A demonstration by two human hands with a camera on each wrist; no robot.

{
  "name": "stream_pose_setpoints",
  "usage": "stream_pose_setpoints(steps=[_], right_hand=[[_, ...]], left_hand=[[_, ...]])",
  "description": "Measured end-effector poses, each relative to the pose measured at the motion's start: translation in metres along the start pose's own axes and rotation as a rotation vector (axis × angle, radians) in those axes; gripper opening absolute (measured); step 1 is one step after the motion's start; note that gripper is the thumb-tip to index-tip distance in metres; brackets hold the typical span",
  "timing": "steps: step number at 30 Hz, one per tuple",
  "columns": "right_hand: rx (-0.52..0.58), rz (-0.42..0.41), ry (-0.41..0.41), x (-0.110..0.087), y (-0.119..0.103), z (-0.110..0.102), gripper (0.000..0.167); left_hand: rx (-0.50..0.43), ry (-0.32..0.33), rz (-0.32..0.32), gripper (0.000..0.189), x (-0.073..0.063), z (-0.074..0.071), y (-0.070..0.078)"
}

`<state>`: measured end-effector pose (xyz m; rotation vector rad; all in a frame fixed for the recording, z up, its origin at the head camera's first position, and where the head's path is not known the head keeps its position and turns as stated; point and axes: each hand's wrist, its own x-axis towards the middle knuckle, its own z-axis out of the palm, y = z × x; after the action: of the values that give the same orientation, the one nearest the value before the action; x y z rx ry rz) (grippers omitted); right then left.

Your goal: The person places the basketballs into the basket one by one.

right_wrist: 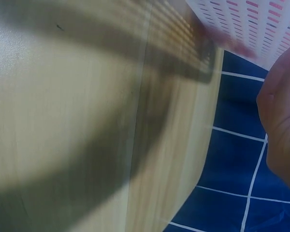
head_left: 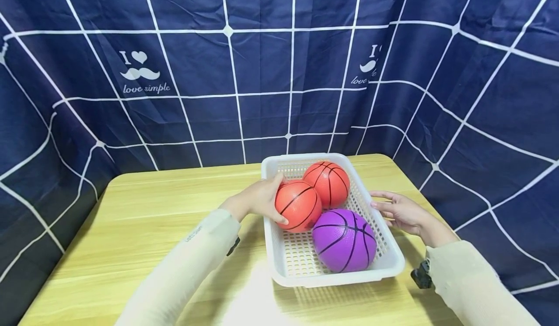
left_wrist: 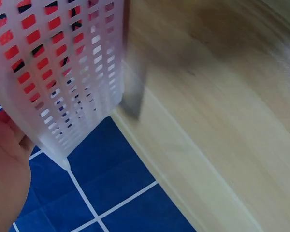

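Observation:
A white plastic basket (head_left: 338,281) with perforated walls stands on the table and holds three toy basketballs. My left hand (head_left: 264,197) reaches over the basket's left rim and grips the nearer orange-red basketball (head_left: 298,205), thumb on its near side and fingers on its far side. Behind it lies a second orange-red basketball (head_left: 327,183), and a larger purple basketball (head_left: 345,241) fills the near right part. Outside the right wall, my right hand (head_left: 403,213) has its fingers extended, fingertips right at the rim. In the left wrist view, red shows through the basket wall (left_wrist: 87,63).
The light wood-grain table (head_left: 174,209) runs back to a dark blue curtain (head_left: 196,64) with white grid lines, which also hangs at both sides. The basket stands toward the table's right side. Each wrist carries a small black device (head_left: 421,274).

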<state>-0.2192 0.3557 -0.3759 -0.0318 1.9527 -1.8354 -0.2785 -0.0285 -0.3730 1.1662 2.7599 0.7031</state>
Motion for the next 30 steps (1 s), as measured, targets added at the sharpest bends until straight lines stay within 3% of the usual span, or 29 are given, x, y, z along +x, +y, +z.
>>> stream_pose_setpoints(steps=[5,13,18,22,30], right_hand=[[-0.007,0.004,0.009,0.0,-0.001,0.002,0.052],[0.037,-0.022,-0.016,0.002,-0.001,0.005,0.031],[0.047,-0.03,-0.026,0.003,-0.002,0.004,0.029],[0.035,-0.02,-0.013,0.005,0.0,0.003,0.033],[0.051,-0.03,-0.041,0.005,-0.001,-0.001,0.029]], left_hand=[[0.034,0.028,-0.003,0.086,-0.004,0.006,-0.004],[0.096,0.027,-0.026,0.089,-0.005,0.009,-0.004],[0.115,0.012,-0.046,0.094,-0.006,0.008,-0.003],[0.087,0.03,-0.048,0.096,-0.008,0.008,-0.004],[-0.087,0.072,-0.074,0.093,-0.012,0.007,-0.007]])
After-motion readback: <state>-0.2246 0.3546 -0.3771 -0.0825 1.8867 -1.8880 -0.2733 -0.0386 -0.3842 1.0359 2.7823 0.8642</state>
